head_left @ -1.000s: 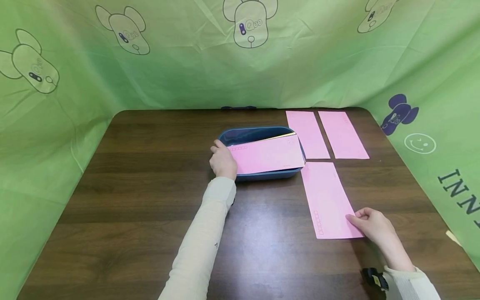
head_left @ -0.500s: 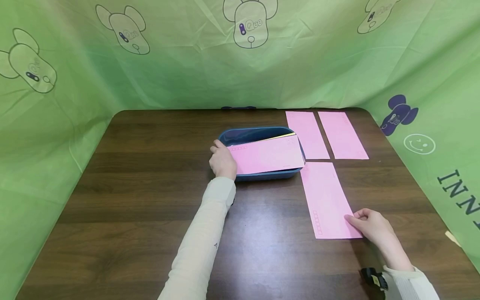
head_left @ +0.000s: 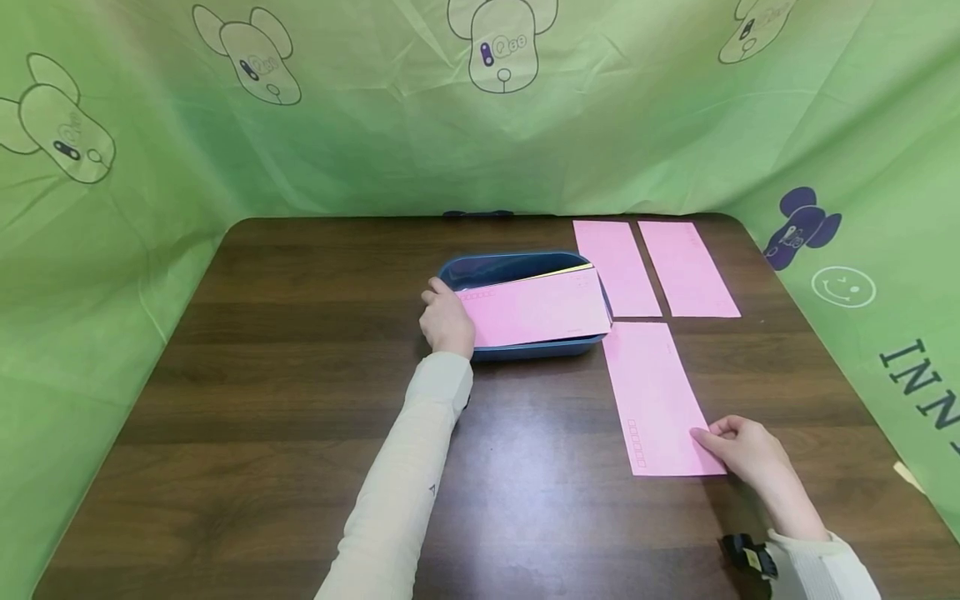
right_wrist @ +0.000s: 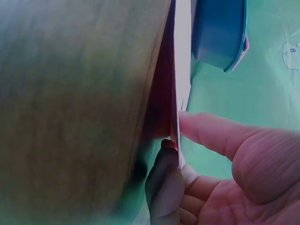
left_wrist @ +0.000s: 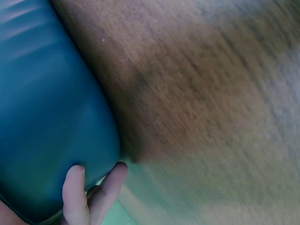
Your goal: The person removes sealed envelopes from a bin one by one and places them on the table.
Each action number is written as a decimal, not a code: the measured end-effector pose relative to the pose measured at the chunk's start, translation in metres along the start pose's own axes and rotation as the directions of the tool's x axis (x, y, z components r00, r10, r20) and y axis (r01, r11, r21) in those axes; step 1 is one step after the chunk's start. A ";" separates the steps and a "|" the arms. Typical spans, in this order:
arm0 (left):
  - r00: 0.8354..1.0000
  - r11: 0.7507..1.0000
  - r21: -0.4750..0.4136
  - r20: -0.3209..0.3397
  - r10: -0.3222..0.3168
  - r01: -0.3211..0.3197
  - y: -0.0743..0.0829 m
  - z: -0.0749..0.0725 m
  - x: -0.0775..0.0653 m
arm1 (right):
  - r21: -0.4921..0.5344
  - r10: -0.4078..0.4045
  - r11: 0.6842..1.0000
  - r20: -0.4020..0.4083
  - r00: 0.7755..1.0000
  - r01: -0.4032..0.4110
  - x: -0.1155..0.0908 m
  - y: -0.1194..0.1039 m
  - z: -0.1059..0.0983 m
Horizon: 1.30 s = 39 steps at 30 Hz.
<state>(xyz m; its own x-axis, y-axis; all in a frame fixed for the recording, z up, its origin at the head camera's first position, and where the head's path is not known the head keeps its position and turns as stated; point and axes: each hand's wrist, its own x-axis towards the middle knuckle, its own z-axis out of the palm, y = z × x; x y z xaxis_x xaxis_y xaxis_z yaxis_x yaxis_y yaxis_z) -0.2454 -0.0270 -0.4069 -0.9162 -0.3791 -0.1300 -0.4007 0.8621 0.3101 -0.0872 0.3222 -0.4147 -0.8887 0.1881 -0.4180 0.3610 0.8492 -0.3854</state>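
Markings: green printed fabric backdrop [head_left: 375, 167], upper frame of head view, bears outlined animal-head motifs [head_left: 503, 50] w/ short wording, approx. "Qee" or "Q88", exact spelling n/c; lge dark letters [head_left: 917, 377] at R edge read "INN", next char. cut off. Oblong pink paper envelope [head_left: 660, 400], lower R of ctr, on dark brown wood-grain table [head_left: 262, 375], carries a col. of small red sq. boxes at its lower L; fine print nr its top too small to read. Container: one dark-blue plastic-looking tub w/ rounded corners [head_left: 536, 352], ctr of frame. Contents: pink top envelope [head_left: 536, 310], lying askew, row of red boxes at its upper L; thin yellow edge [head_left: 573, 269] shows along its far side; qty beneath can't be counted. L hand [head_left: 447, 322] at tub's L end, gripping it, fingers bent against outer wall per L wrist view. R hand [head_left: 750, 454], lower R, pinches the oblong envelope's lower R corner, thumb on upper face, fingers beneath; R wrist view shows that edge raised off table. Upper R: two further pink paper envelopes [head_left: 617, 268], flat, side by side, narrow gap between. Black device [head_left: 750, 557] at R cuff, bottom R; white sleeves [head_left: 405, 483] both arms.
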 end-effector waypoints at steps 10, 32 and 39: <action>1.000 1.000 0.001 0.009 0.000 0.000 0.000 0.000 0.001 | -0.025 -0.004 1.000 0.011 1.000 0.005 0.000 -0.001 0.000; 1.000 1.000 0.010 0.021 -0.003 0.003 0.001 0.000 0.000 | -0.058 -0.011 0.998 -0.013 1.000 0.010 -0.004 -0.005 -0.001; 1.000 1.000 0.011 0.025 -0.002 0.002 0.000 0.000 0.001 | -0.061 -0.004 0.998 -0.005 1.000 0.003 -0.004 -0.004 0.000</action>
<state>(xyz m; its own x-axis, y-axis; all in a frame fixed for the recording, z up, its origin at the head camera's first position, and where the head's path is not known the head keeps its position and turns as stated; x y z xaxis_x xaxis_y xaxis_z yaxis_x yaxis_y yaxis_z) -0.2460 -0.0276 -0.4071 -0.9152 -0.3725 -0.1541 -0.4025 0.8652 0.2990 -0.0850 0.3177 -0.4112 -0.8916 0.1876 -0.4121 0.3401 0.8783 -0.3360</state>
